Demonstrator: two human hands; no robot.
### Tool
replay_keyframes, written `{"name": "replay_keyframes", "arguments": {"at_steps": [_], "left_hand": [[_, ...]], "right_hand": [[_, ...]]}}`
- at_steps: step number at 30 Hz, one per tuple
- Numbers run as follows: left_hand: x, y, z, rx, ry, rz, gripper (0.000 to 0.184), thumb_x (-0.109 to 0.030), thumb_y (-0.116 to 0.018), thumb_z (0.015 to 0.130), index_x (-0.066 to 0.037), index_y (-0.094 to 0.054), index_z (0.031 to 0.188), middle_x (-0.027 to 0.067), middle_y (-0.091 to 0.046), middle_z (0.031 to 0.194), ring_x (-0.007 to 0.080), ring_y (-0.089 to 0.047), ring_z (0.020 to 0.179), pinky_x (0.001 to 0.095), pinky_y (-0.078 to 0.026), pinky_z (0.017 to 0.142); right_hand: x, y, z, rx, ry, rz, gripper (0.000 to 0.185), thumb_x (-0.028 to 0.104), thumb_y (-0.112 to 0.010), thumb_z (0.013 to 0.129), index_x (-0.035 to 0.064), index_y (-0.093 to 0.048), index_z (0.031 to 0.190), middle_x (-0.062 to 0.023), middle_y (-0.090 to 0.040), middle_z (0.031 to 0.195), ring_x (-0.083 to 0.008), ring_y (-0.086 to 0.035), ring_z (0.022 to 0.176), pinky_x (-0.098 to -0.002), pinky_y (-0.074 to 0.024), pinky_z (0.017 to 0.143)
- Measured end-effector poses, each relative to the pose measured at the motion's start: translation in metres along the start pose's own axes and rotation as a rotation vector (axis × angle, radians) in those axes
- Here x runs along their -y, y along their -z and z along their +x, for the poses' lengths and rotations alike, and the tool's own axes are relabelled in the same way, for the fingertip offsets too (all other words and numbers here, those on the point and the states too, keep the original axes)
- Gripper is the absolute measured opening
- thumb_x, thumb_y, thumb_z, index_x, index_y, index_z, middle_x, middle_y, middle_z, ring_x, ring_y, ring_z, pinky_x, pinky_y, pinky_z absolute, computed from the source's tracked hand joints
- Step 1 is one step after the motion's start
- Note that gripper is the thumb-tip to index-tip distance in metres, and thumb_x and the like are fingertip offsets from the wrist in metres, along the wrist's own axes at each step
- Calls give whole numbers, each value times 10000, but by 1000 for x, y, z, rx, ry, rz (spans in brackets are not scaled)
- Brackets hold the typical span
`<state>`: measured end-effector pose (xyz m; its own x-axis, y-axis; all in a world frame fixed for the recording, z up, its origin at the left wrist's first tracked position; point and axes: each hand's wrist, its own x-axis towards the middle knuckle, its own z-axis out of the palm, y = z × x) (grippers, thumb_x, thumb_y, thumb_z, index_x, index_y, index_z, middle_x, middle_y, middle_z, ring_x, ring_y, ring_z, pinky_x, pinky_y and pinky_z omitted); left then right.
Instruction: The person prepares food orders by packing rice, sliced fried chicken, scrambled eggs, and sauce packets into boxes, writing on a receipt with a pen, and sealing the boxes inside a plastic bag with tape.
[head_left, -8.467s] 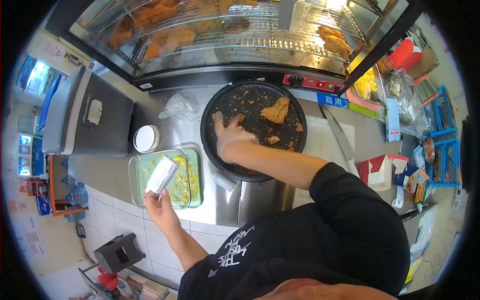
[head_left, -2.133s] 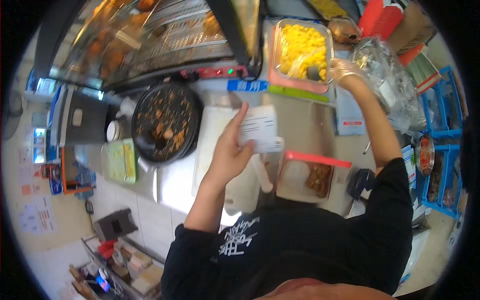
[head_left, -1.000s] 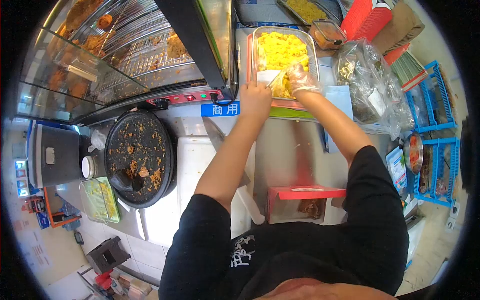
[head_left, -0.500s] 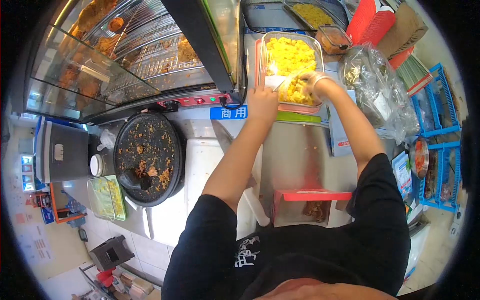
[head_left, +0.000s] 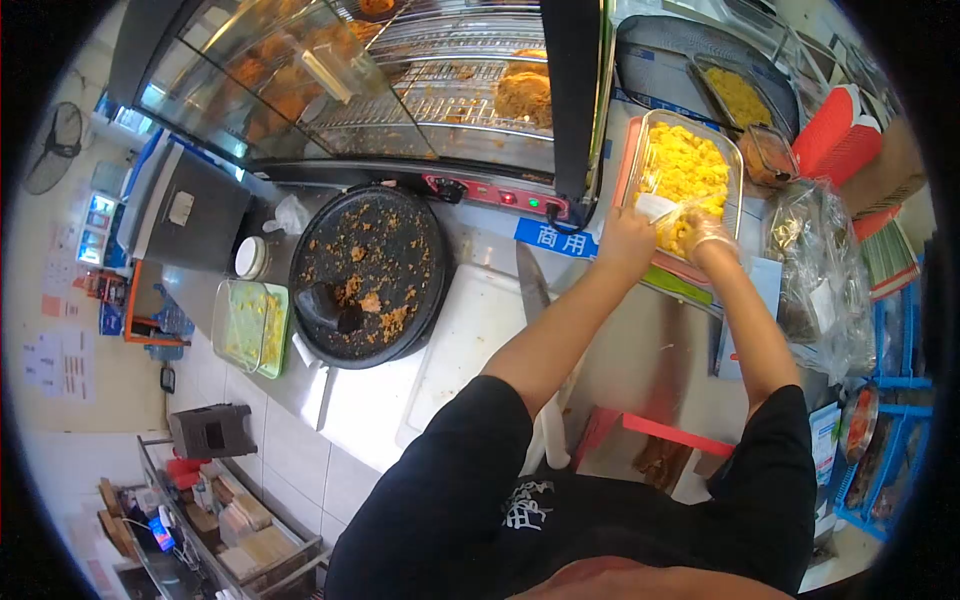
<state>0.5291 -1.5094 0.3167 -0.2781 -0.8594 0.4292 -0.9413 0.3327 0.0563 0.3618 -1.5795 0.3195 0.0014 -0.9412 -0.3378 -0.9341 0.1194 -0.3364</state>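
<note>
A clear glass container [head_left: 741, 190] full of chopped yellow food [head_left: 690, 160], which looks like scrambled egg, stands on the counter. At its near left corner, my left hand [head_left: 628, 243] is closed on a small white piece [head_left: 655, 207] that looks like paper. My right hand [head_left: 708, 240] wears a clear plastic glove and reaches over the container's near edge. Its fingers are bunched at the yellow food, close to the white piece; the fingertips are partly hidden. Below the container lies a green-handled tool [head_left: 677, 284].
A glass warming cabinet [head_left: 480, 180] stands at the back left. Before it sit a round black pan [head_left: 330, 240] with crumbs and a white cutting board [head_left: 450, 340]. A large knife [head_left: 533, 285] lies beside my left forearm. Plastic-bagged goods [head_left: 810, 270] stand at the right.
The view has turned, so the scene sits further right and lower. My right hand has come in from the container's right side, closer to my left hand and the white piece.
</note>
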Motion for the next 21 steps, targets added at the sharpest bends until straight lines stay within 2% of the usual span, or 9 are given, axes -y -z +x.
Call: {"name": "replay_keyframes", "arguments": {"at_steps": [3, 8, 12, 15, 16, 17, 18, 19, 21], "left_hand": [[-2, 8, -4, 29, 34, -42, 63, -128, -573, 639, -118, -634, 648, 32, -590, 704, 190, -551, 791, 343, -386, 697], [-2, 59, -38, -82, 55, -176, 36, -116, -580, 644, -98, -610, 653, 51, -585, 744, 227, -548, 811, 369, -396, 721], [-4, 138, -97, 52, 226, -255, 72, -156, -581, 685, -97, -619, 673, 82, -587, 728, 267, -565, 730, 386, -431, 668], [-2, 175, -158, 257, 297, -63, 148, -205, -544, 697, -90, -598, 621, 83, -583, 650, 255, -579, 590, 410, -428, 557], [-11, 192, -176, 348, 322, -16, 185, -239, -550, 714, -84, -602, 627, 89, -591, 656, 262, -584, 597, 404, -425, 572], [-23, 204, -188, 529, 360, -3, 255, -294, -547, 749, -70, -614, 648, 96, -599, 677, 262, -592, 637, 403, -419, 589], [-37, 216, -195, 649, 315, -17, 329, -361, -539, 774, -58, -631, 683, 97, -601, 685, 262, -596, 677, 401, -420, 607], [-54, 223, -195, 908, 346, -57, 367, -399, -528, 786, -50, -640, 796, 118, -607, 797, 247, -587, 790, 390, -426, 668], [-83, 206, -217, 971, 231, 3, 429, -450, -537, 771, -62, -624, 932, 119, -592, 936, 249, -559, 892, 385, -417, 746]], "right_hand": [[16, 22, -30, -37, 76, -233, 455, 170, -638, 707, 148, -484, 1135, -132, -582, 1025, -291, -574, 902, -390, -459, 777], [-21, 22, -11, 101, -40, 552, 438, 191, -604, 768, 170, -431, 1170, -45, -561, 894, -176, -558, 750, -315, -465, 577], [-70, 22, -6, 335, 43, 1194, 368, 223, -554, 810, 173, -441, 1157, -15, -550, 831, -111, -519, 639, -266, -421, 455], [-61, 69, -83, 415, 319, 1106, 266, 238, -556, 829, 100, -520, 1055, 22, -549, 821, -63, -489, 636, -216, -424, 524], [-57, 75, -109, 314, 350, 1077, 250, 237, -534, 844, 109, -525, 1059, 31, -540, 784, -49, -452, 559, -198, -381, 463], [-52, 79, -136, 211, 376, 1042, 237, 236, -512, 859, 119, -529, 1064, 41, -531, 747, -35, -416, 482, -181, -339, 402], [-43, 98, -178, 228, 133, 1033, 269, 246, -518, 854, 151, -515, 1105, 46, -512, 722, -29, -367, 427, -165, -302, 354], [-39, 105, -212, 290, 220, 1094, 397, 289, -567, 813, 180, -454, 1177, 32, -505, 732, -12, -353, 401, -149, -271, 308], [-36, 108, -272, 263, 213, 935, 449, 304, -574, 809, 193, -427, 1219, 37, -518, 753, -10, -359, 406, -140, -278, 316]]}}
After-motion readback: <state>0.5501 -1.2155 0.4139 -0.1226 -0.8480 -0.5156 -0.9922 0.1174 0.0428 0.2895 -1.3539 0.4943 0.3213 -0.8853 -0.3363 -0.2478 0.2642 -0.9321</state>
